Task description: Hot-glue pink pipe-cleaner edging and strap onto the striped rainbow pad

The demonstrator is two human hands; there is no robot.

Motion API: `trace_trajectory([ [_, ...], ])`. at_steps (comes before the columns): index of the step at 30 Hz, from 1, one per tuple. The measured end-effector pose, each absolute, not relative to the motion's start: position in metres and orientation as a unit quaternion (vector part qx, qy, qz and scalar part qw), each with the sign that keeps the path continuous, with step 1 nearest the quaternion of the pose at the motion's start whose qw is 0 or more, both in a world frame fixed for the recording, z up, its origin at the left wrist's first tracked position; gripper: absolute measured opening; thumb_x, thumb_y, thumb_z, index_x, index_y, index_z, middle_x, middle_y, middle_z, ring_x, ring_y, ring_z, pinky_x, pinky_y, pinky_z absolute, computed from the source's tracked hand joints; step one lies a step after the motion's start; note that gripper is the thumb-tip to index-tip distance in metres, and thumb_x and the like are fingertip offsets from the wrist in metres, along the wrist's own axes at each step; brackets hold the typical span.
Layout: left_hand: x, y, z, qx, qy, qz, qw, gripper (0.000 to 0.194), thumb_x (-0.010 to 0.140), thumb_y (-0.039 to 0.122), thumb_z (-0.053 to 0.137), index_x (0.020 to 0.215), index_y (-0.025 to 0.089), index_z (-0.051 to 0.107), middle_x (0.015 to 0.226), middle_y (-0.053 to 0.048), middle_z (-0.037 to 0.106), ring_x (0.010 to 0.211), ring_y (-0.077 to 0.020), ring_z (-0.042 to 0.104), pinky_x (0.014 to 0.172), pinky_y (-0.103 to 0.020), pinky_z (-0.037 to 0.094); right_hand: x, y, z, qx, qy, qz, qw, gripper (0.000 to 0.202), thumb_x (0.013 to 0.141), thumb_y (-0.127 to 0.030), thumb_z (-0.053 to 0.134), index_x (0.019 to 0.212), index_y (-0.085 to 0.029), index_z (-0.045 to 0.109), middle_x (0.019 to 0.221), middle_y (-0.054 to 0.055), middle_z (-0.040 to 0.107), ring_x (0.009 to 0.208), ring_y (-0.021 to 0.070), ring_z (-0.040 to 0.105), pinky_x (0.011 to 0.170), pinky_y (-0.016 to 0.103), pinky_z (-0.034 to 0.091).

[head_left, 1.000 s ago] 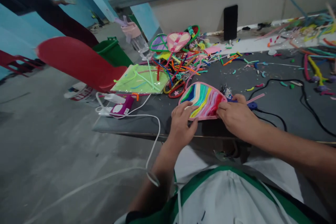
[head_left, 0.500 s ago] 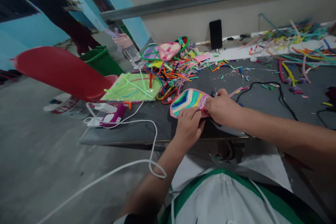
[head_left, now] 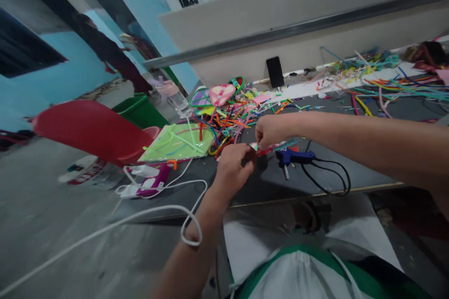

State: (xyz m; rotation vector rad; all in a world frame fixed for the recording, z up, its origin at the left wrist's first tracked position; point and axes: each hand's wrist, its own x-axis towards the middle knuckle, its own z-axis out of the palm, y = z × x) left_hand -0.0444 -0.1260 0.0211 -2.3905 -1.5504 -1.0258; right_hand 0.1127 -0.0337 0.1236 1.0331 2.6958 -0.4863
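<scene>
My left hand (head_left: 234, 166) is closed, thumb and fingers pinched at the near left edge of a striped pipe-cleaner craft piece (head_left: 265, 151). The piece is tilted almost edge-on, and much of it is hidden behind my hands. Above it, my right hand (head_left: 272, 131) is closed, with its fingertips pinching at the piece's edge. A blue glue gun (head_left: 294, 157) lies on the dark table just right of the piece, nozzle toward me, its black cord looping to the right. Scattered pipe cleaners (head_left: 229, 119) are heaped just beyond my hands.
A pink heart-shaped piece (head_left: 222, 95) tops the pile. Left of it lies a green plastic packet (head_left: 178, 142). A purple-and-white power adapter (head_left: 154, 181) trails a white cable past my left arm. A phone (head_left: 274, 72) leans on the wall. A person (head_left: 112, 49) stands beyond the red chair (head_left: 84, 126).
The striped piece, flat on the table before, is now tilted up between my hands. The blue glue gun has come into plain sight. My view has shifted upward.
</scene>
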Motion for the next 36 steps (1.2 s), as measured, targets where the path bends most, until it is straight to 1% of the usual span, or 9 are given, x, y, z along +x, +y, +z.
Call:
trace_trajectory([
  [4,-0.048,-0.136,0.064,-0.768,-0.533,-0.347,-0.079,0.014,0.077,0.016,0.057,0.09,0.019,0.063,0.086,-0.002,0.068,0.077,-0.0164,0.063,0.071,-0.028,0.05,0.113,-0.038,0.159,0.329,0.903,-0.265,0.076,0.007,0.074,-0.017,0.07,0.07,-0.013,0.074,0.059,-0.002,0.06,0.06,0.0118,0.05,0.059,0.027,0.037],
  [6,-0.046,-0.141,0.076,-0.751,-0.532,-0.358,-0.161,0.015,0.077,0.015,0.056,0.09,0.018,0.063,0.083,-0.002,0.067,0.074,-0.015,0.063,0.066,-0.026,0.05,0.118,-0.041,0.169,0.318,0.893,-0.309,0.069,0.014,0.075,-0.016,0.069,0.061,-0.015,0.071,0.053,-0.004,0.055,0.055,0.0103,0.047,0.058,0.027,0.036],
  [8,-0.041,-0.145,0.081,-0.736,-0.519,-0.371,-0.226,0.018,0.076,0.014,0.055,0.093,0.018,0.062,0.084,-0.002,0.067,0.075,-0.0148,0.063,0.067,-0.026,0.051,0.123,-0.042,0.172,0.314,0.883,-0.341,0.076,0.018,0.076,-0.016,0.068,0.057,-0.015,0.068,0.051,-0.004,0.052,0.052,0.0091,0.043,0.056,0.027,0.034],
  [10,-0.036,-0.146,0.078,-0.728,-0.506,-0.389,-0.251,0.021,0.076,0.014,0.056,0.097,0.019,0.059,0.086,-0.002,0.065,0.078,-0.0148,0.063,0.07,-0.026,0.052,0.13,-0.04,0.168,0.314,0.869,-0.369,0.103,0.019,0.077,-0.018,0.066,0.058,-0.015,0.067,0.052,-0.004,0.053,0.051,0.0081,0.041,0.055,0.027,0.033],
  [14,-0.027,-0.149,0.068,-0.736,-0.484,-0.407,-0.241,0.018,0.08,0.017,0.06,0.097,0.02,0.057,0.087,-0.001,0.062,0.079,-0.0134,0.061,0.074,-0.025,0.051,0.143,-0.031,0.151,0.302,0.844,-0.416,0.155,0.018,0.076,-0.03,0.065,0.068,-0.014,0.07,0.055,-0.004,0.055,0.051,0.0077,0.04,0.054,0.025,0.033],
  [20,-0.018,-0.161,0.076,-0.747,-0.469,-0.393,-0.259,0.016,0.081,0.02,0.063,0.097,0.019,0.061,0.089,-0.001,0.063,0.08,-0.0127,0.061,0.073,-0.021,0.049,0.155,-0.035,0.146,0.288,0.814,-0.488,0.123,0.02,0.066,-0.033,0.07,0.07,-0.013,0.07,0.061,-0.003,0.06,0.057,0.0086,0.045,0.055,0.024,0.033],
  [24,-0.014,-0.164,0.081,-0.763,-0.467,-0.384,-0.228,0.02,0.077,0.016,0.065,0.097,0.019,0.062,0.09,0.0,0.064,0.079,-0.0119,0.06,0.072,-0.02,0.047,0.158,-0.035,0.147,0.293,0.821,-0.476,0.119,0.021,0.063,-0.034,0.071,0.069,-0.014,0.07,0.06,-0.003,0.06,0.057,0.0093,0.045,0.056,0.024,0.033],
  [29,-0.012,-0.158,0.075,-0.759,-0.476,-0.392,-0.209,0.019,0.079,0.017,0.064,0.098,0.018,0.062,0.095,-0.002,0.066,0.084,-0.0139,0.062,0.078,-0.022,0.048,0.161,-0.033,0.148,0.288,0.846,-0.438,0.102,0.022,0.065,-0.035,0.069,0.072,-0.015,0.072,0.063,-0.001,0.063,0.062,0.011,0.05,0.058,0.024,0.035],
  [36,-0.009,-0.153,0.068,-0.756,-0.484,-0.395,-0.194,0.025,0.076,0.011,0.061,0.1,0.019,0.063,0.094,-0.001,0.066,0.084,-0.0147,0.064,0.076,-0.023,0.048,0.163,-0.038,0.153,0.299,0.881,-0.354,0.091,0.014,0.067,-0.029,0.065,0.068,-0.017,0.071,0.057,-0.003,0.06,0.058,0.0109,0.049,0.057,0.025,0.034],
])
